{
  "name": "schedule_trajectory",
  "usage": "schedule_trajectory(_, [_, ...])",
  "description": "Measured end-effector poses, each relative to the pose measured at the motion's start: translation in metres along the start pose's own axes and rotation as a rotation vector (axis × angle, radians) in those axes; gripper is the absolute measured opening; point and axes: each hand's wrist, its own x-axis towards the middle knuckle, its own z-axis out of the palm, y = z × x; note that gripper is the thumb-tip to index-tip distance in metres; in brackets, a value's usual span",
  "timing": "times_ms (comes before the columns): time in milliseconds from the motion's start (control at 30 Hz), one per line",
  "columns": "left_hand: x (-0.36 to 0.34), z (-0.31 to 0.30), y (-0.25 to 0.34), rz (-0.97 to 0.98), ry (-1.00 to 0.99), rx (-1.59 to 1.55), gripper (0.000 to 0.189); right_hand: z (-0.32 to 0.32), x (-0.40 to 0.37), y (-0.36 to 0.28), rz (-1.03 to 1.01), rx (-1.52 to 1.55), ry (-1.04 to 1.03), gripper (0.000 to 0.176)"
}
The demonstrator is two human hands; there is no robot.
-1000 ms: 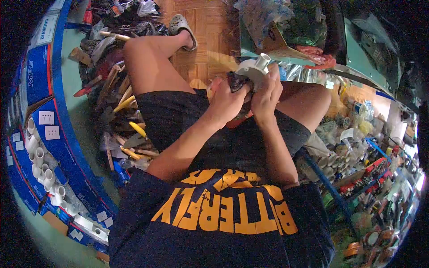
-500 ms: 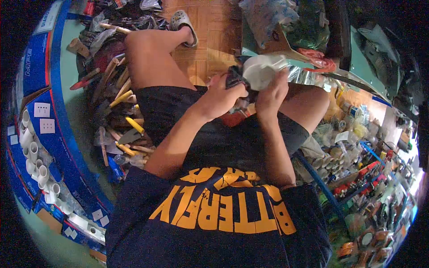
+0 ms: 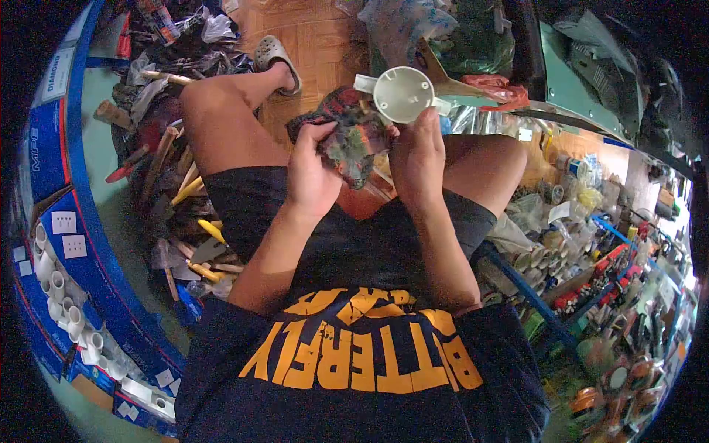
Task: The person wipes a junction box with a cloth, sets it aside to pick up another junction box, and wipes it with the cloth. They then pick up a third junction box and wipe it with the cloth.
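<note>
My left hand (image 3: 310,173) is closed on a crumpled, dirty plaid rag (image 3: 354,148), pinching it between thumb and fingers. The rag is dark red and black, with a greyish, soiled patch facing up. In my right hand (image 3: 419,159) is a white round plastic junction box (image 3: 403,94) with a short pipe spout on either side. Its hollow inside faces me, and small screw posts show at its wall. The rag's right edge reaches the fingers of my right hand, just below the box. Both hands are above my lap.
Wooden-handled tools (image 3: 193,188) lie in a heap beside my left leg. White pipe fittings (image 3: 66,303) line the blue boxes (image 3: 88,214) at far left. A green cabinet (image 3: 583,81) and a red plastic bag (image 3: 502,92) are ahead right. Crowded shelves (image 3: 532,295) stand at right.
The rag, bunched in my left hand before, is now spread between both hands. The white junction box has turned its open side towards me and moved slightly left and up in view.
</note>
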Motion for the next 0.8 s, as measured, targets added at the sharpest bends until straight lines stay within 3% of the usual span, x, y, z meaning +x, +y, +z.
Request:
schedule_trajectory(133, [0.004,0.011,-0.015,0.198,0.152,0.307,0.024,0.0,-0.006,0.009,-0.117,-0.302,-0.029,0.033])
schedule_trajectory(233, [0.002,0.023,-0.015,0.186,0.201,0.49,0.023,0.006,-0.01,0.014,-0.128,-0.222,-0.108,0.031])
schedule_trajectory(433, [0.007,0.013,-0.008,0.197,0.252,0.45,0.023,0.003,-0.006,0.018,-0.186,-0.385,-0.171,0.028])
schedule_trajectory(500, [0.004,0.013,0.0,0.586,0.245,1.352,0.027,0.002,-0.002,0.004,-0.286,-0.565,-0.236,0.033])
schedule_trajectory(567, [-0.001,0.009,-0.004,0.636,0.181,1.458,0.028,0.007,-0.001,-0.006,-0.338,-0.618,-0.2,0.035])
schedule_trajectory(600, [-0.002,0.005,-0.007,0.68,0.107,1.566,0.029,0.006,0.001,-0.011,-0.318,-0.842,-0.202,0.034])
schedule_trajectory(633, [-0.001,0.002,-0.008,0.679,0.109,1.566,0.029,0.005,0.001,-0.013,-0.296,-1.064,-0.199,0.033])
schedule_trajectory(733, [0.003,0.001,-0.007,0.392,0.077,1.607,0.025,0.002,0.0,-0.004,-0.436,-1.1,-0.16,0.029])
schedule_trajectory(800, [0.004,0.004,-0.007,0.432,0.066,1.575,0.024,0.005,-0.002,-0.002,-0.506,-1.108,-0.142,0.028])
